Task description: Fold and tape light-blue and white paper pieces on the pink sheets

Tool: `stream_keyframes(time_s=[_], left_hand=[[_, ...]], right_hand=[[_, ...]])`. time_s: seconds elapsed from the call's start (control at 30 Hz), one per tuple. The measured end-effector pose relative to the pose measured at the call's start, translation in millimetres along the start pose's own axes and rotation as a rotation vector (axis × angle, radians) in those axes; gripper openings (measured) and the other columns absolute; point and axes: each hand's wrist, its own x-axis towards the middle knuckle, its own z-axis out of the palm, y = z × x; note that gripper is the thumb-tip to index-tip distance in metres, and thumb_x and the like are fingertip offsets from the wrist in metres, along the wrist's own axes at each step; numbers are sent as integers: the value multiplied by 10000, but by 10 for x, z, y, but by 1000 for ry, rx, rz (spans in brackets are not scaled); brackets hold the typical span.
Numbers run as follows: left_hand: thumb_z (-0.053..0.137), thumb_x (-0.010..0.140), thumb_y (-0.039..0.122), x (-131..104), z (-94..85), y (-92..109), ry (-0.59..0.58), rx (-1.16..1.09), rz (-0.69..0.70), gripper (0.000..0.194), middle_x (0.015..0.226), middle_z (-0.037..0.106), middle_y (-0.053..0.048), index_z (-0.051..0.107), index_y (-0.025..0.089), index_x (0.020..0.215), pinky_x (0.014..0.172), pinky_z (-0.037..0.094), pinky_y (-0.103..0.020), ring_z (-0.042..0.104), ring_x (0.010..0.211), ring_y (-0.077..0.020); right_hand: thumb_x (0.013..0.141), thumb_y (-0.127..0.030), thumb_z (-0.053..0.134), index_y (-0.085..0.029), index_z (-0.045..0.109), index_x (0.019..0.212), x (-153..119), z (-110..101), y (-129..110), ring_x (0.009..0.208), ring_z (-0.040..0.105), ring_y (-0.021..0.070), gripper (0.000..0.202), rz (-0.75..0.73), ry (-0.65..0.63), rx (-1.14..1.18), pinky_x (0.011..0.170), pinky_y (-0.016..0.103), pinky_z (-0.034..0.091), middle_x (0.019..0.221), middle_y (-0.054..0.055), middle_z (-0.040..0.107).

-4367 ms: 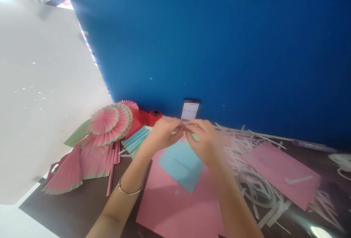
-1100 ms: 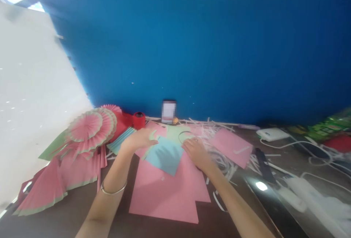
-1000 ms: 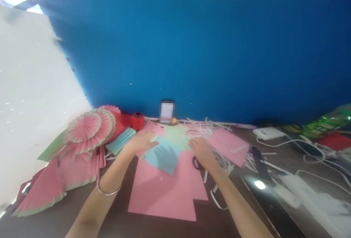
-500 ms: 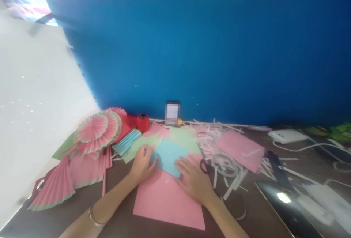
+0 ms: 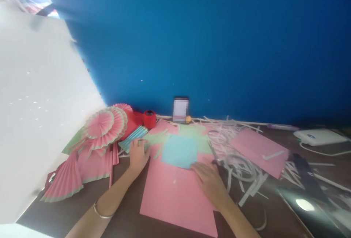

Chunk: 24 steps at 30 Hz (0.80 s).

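A light blue sheet of paper [image 5: 179, 151] lies on larger pink paper [image 5: 178, 201]. My right hand [image 5: 210, 184] rests on the pink paper with its fingers stretched out, the tips at the blue sheet's lower right corner. My left hand [image 5: 139, 156], a bangle on its wrist, is off the blue sheet, its fingers loosely apart. Its fingertips reach the near end of the pleated blue paper [image 5: 134, 138]; whether they touch it I cannot tell. Light green paper [image 5: 189, 130] shows behind the blue sheet.
Pink pleated paper fans with green edges [image 5: 98, 123] pile up at the left. Beside them stands a red tape roll [image 5: 149, 119]. White paper strips [image 5: 252, 188] and a pink paper piece [image 5: 260, 150] lie at the right, near a dark phone-like device [image 5: 296, 208]. A blue panel [image 5: 192, 40] stands behind.
My left hand has moved left, away from the blue sheet to the pleated blue paper. My right hand has slid towards the sheet's lower right corner. The blue sheet lies straighter, and the view has shifted.
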Motion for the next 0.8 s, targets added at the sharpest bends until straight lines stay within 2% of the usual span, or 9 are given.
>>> stream_keyframes(time_s=[0.1,0.2,0.3,0.4,0.5,0.57,0.63,0.73,0.8], left_hand=[[562,787,381,48,3,-38,-83,48,-65,275,1011,527,-118,649,160,925,857,403,-441,472,962,-283],[545,800,348,61,28,-34,-139,9,-99,221,993,540,-108,656,165,857,847,409,-434,479,965,-275],[550,797,294,56,47,-35,-120,-91,-82,155,952,572,-86,637,167,799,861,417,-412,507,943,-246],[485,835,227,-6,42,-7,-85,-262,14,146,901,614,-62,623,181,826,840,445,-361,551,905,-204],[417,865,197,-134,9,137,-136,-435,208,219,948,640,-61,633,208,902,840,460,-335,584,916,-186],[417,865,201,-225,-18,301,-257,-498,339,239,1018,640,-61,632,234,963,854,462,-335,586,960,-192],[421,863,210,-290,-34,477,-390,-527,429,243,1022,646,-63,637,242,972,843,472,-347,593,959,-204],[444,847,210,-319,-28,663,-425,-640,419,234,997,649,-86,646,216,967,821,497,-352,612,921,-212],[440,852,215,-307,-11,713,-403,-738,382,238,986,648,-95,658,203,946,823,504,-352,615,918,-208]], right_hand=[[833,-69,295,-206,662,873,33,-29,-23,864,629,172,393,-26,26,9,951,379,391,855,42,706],[832,-75,307,-221,664,859,39,-20,-19,860,632,175,386,-22,26,18,937,379,406,857,36,707],[835,-81,320,-219,658,866,26,11,26,863,633,180,367,-4,24,22,932,399,407,866,33,706],[851,-138,361,-195,638,932,20,23,58,920,619,215,294,40,54,21,920,447,406,926,58,692],[857,-221,419,-182,584,1086,23,-4,-9,990,586,240,285,126,77,50,882,438,439,1018,96,653],[858,-247,445,-188,529,1189,25,-36,-108,1044,558,251,347,141,60,42,879,420,449,1091,114,614],[852,-227,472,-216,497,1243,28,-65,-207,1095,528,271,392,63,43,-12,899,439,438,1140,123,585],[837,-128,489,-245,480,1270,34,-78,-267,1103,527,272,449,-105,12,-77,905,455,440,1201,121,562],[843,-87,470,-228,480,1276,30,-58,-231,1074,551,243,455,-130,-38,-59,899,416,461,1212,117,566]])
